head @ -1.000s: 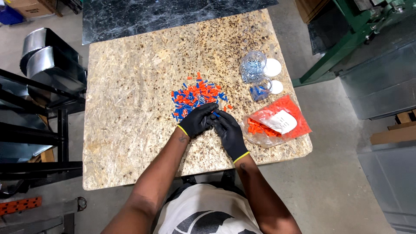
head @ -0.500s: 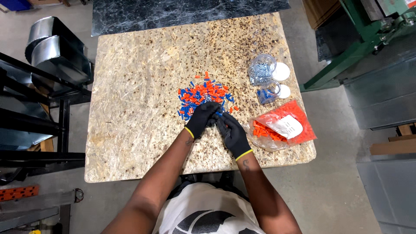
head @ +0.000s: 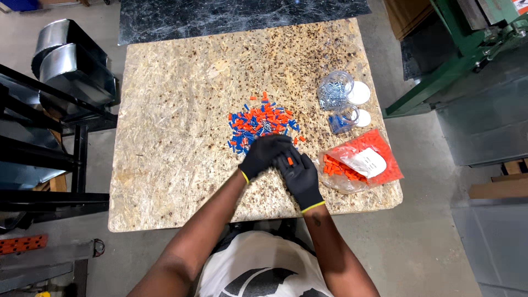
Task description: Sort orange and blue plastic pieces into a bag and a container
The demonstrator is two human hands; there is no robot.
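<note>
Piece in hand: a small orange connector [head: 290, 161] sits between the two gloved hands, just below the main pile; it is too small to tell its long axis.
Pile: a scatter of orange and blue wire connectors [head: 263, 122] lies on the table, directly ahead of the hands, its near edge touching the left fingertips.
Left hand [head: 264, 154]: black glove, fingers curled down over the pile's near edge; it is the nearer hand to the pile. Whether it pinches anything, I cannot tell.
Right hand [head: 300, 175]: black glove, fingers bent around the orange piece, apparently gripping it.
Bag: a clear plastic bag of orange connectors [head: 360, 162] lies just beside the right hand, on its outer side.
Jars: two clear open jars [head: 336, 91], one with silvery screws and one with blue pieces, stand beyond the bag, white lids [head: 360, 93] beside them.
Surface: a speckled stone-patterned table [head: 176, 137].
</note>
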